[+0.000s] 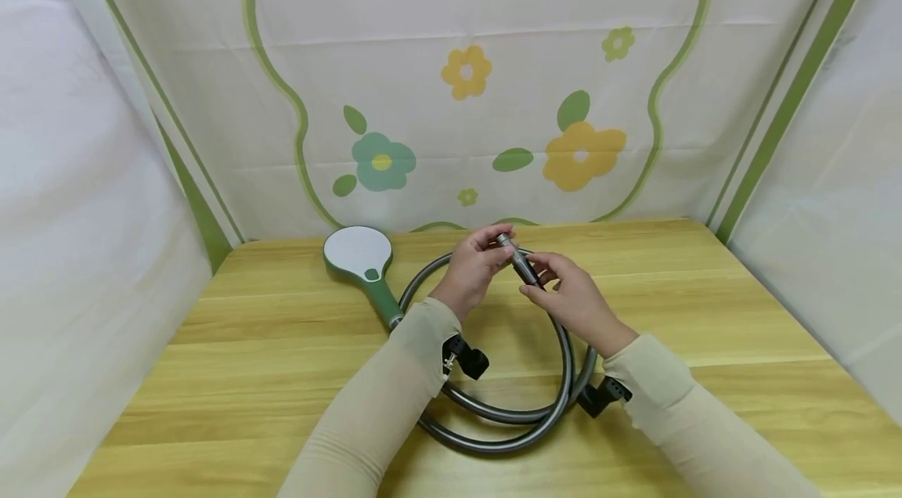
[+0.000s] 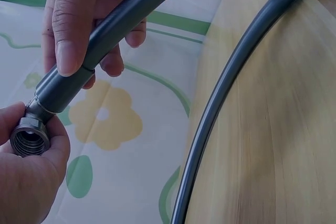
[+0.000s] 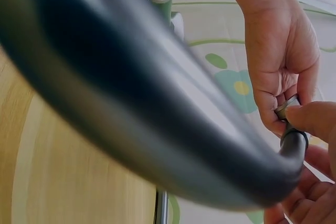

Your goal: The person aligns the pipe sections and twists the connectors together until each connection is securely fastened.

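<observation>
A dark grey shower hose (image 1: pixel 566 373) lies looped on the table, its free end lifted between both hands. My left hand (image 1: pixel 470 269) pinches the metal nut (image 2: pixel 30 137) at the tip, whose threaded opening shows in the left wrist view. Just behind it, my right hand (image 1: pixel 574 301) holds the sleeve and hose between thumb and fingers. To the left lies a green shower head (image 1: pixel 383 301) with a white round face, joined to the hose at its handle. In the right wrist view the near hose (image 3: pixel 157 98) is blurred and covers much of the scene.
The wooden table (image 1: pixel 268 373) ends at a white cloth wall (image 1: pixel 423 5) printed with flowers. White side panels (image 1: pixel 77 193) stand left and right. Black wrist cameras (image 1: pixel 465 357) are strapped at both sleeves, close above the hose loops.
</observation>
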The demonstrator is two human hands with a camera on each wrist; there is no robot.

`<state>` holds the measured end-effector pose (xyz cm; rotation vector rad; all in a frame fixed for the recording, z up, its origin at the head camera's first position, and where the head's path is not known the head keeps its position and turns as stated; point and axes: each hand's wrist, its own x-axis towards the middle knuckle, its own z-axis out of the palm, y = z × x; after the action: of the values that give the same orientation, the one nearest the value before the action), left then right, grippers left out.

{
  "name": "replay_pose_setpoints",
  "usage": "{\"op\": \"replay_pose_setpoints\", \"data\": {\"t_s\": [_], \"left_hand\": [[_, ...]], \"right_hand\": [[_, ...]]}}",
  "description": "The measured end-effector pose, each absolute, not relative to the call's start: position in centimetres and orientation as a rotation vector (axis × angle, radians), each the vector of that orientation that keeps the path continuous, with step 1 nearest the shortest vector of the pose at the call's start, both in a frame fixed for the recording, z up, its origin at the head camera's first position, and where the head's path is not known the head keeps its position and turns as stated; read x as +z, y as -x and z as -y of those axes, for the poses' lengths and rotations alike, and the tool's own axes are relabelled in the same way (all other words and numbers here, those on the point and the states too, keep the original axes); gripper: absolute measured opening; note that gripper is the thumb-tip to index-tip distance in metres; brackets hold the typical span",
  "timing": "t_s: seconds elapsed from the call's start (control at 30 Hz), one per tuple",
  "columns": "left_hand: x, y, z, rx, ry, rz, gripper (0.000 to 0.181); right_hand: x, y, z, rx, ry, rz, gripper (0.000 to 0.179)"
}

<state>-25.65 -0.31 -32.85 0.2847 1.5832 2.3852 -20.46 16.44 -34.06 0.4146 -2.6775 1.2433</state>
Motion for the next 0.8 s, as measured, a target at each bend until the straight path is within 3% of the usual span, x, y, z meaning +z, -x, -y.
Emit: {"op": "replay_pose_setpoints", "data": {"t_s": [0.8], "left_hand": [[-32.82,25.63,0.42,2.393,-0.285,-1.595,0.040]], "right_hand": [[-34.15,20.29,-15.82,1.216,-0.420,2.613,0.042]]}}
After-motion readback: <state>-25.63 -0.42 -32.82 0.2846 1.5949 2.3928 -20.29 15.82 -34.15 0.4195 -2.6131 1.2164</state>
